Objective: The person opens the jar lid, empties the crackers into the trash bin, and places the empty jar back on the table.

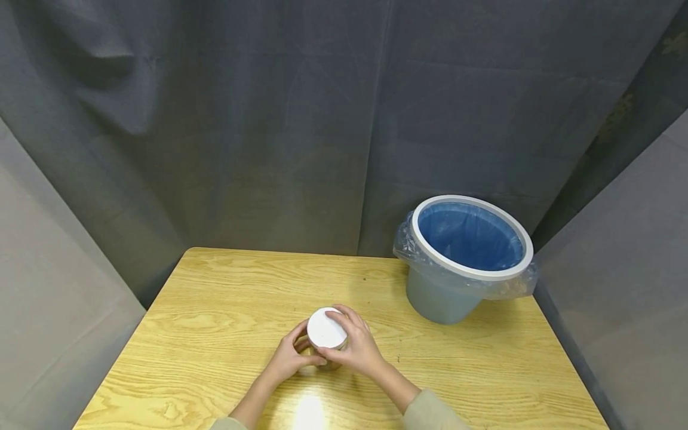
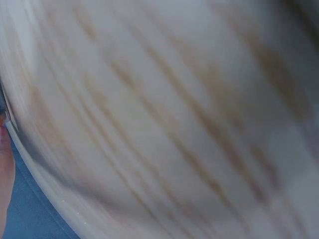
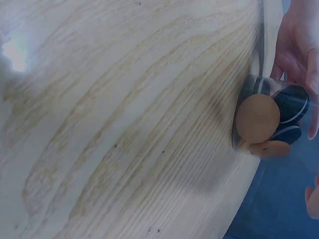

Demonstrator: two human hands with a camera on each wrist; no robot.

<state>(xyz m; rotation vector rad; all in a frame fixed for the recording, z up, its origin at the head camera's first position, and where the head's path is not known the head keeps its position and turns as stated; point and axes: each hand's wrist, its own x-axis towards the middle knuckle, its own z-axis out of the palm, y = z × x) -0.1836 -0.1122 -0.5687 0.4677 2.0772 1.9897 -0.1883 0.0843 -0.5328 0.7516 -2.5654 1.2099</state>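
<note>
A clear jar (image 3: 304, 144) stands on the table with a round white lid (image 1: 325, 330) on top. Through its wall in the right wrist view I see tan round cookies (image 3: 257, 118) and dark sandwich cookies (image 3: 292, 103) with pale filling. My left hand (image 1: 289, 358) grips the jar's side from the left, thumb toward me. From the right, my right hand (image 1: 359, 347) holds the lid's rim between thumb and fingers. The left wrist view holds mostly blurred tabletop, with part of a finger (image 2: 5, 174) at its left edge.
A grey-blue bin (image 1: 443, 298) with a white rim and clear plastic liner stands at the table's back right. The wood-grain table (image 1: 215, 310) meets dark curtains (image 1: 279, 119) behind, with grey panels (image 1: 634, 269) on either side.
</note>
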